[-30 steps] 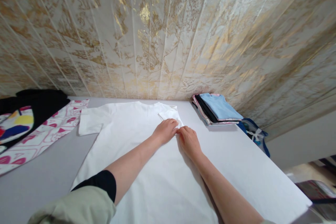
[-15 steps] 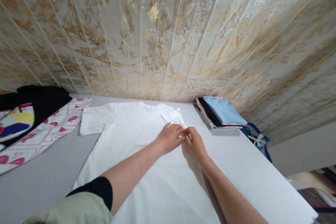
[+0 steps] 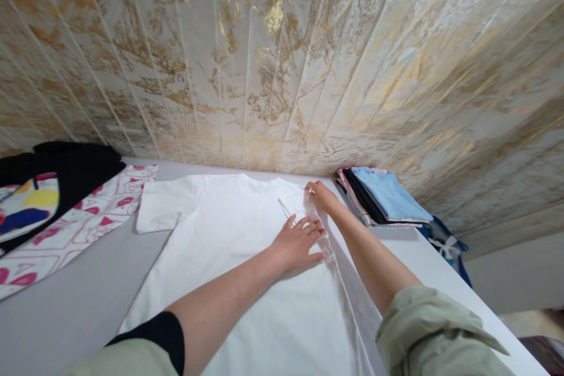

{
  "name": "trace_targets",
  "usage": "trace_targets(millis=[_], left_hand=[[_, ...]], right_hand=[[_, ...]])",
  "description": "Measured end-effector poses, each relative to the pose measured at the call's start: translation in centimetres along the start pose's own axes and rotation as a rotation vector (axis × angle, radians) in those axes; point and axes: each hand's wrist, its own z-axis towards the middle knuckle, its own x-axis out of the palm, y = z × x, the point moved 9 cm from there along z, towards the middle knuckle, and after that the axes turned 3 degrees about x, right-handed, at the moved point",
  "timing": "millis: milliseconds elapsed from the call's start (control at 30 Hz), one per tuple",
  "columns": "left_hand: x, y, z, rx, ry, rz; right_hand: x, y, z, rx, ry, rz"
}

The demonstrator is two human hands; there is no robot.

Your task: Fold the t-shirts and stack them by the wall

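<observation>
A white T-shirt [image 3: 238,247] lies spread on the table, its neckline toward the wall and one sleeve out to the left. My left hand [image 3: 301,244] rests on the shirt near its right edge, fingers spread and palm down. Farther back, my right hand [image 3: 321,195] pinches the shirt's fabric at the right shoulder corner. The right sleeve is folded in over the body, partly covered by my left hand. Thin dark lines show on the shirt just beyond my left fingers.
A stack of folded clothes [image 3: 388,197], light blue on top, stands at the back right. Black clothing [image 3: 88,170] and a pink-and-white patterned cloth [image 3: 101,202] lie at the left. Behind the table [image 3: 101,294] is a gold-patterned wall covering [image 3: 264,70]. A blue bag-like item [image 3: 449,247] is beyond the right edge.
My hands have separated. The right one has moved back to the shirt's shoulder corner, while the left has spread flat, slightly nearer me. The view has shifted a little.
</observation>
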Motion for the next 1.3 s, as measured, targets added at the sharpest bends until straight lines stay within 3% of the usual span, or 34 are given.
trace_targets(millis=[267,433,567,733,900,1300], left_hand=[[0.5,-0.2,-0.4,-0.043,-0.031,0.021],[-1.4,-0.4,-0.2,-0.029,-0.165,-0.067],[-1.9,-0.1,0.4,-0.049,-0.217,-0.036],[-2.7,3.1,-0.3,-0.260,-0.291,0.120],[-3.5,7.2,-1.6,-0.471,-0.301,0.158],[-3.7,8.5,-1.8,-0.494,-0.337,0.166]], right_hand=[[0.1,0.1,0.9,0.090,-0.057,-0.058],[-0.9,-0.1,-0.1,0.114,-0.089,-0.035],[-1.9,1.0,-2.1,0.103,-0.214,0.075],[0.8,2.9,-4.8,0.093,-0.219,0.216],[2.2,4.0,-6.1,0.063,-0.238,0.120],[3.2,3.5,-6.1,0.230,-0.103,0.078]])
